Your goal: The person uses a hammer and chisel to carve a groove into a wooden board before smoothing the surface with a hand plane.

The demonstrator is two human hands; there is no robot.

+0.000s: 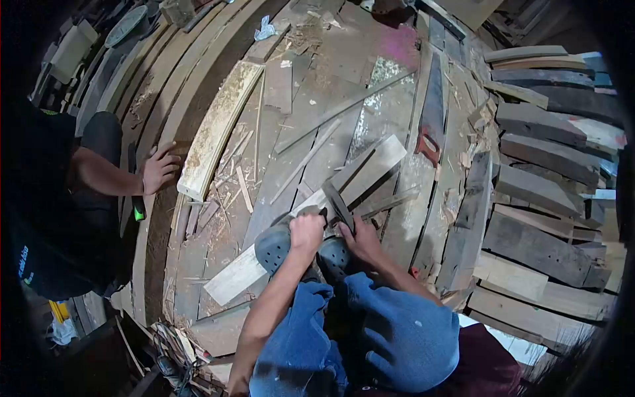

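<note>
A board (233, 274) lies below the left grip (307, 231); ahead-left, a plank (221, 135); ahead-right of the right grip (362, 239), a saw (431, 126).

The bare left forearm (268, 314) rises past the outside of the bent left knee (301, 311), its wrist nearly straight, to the left hand (307, 233), closed in a fist with the back uppermost. The right forearm (407, 278) slants inward to the right hand (364, 239), fingers curled and thumb extended, near the left hand but apart.
</note>
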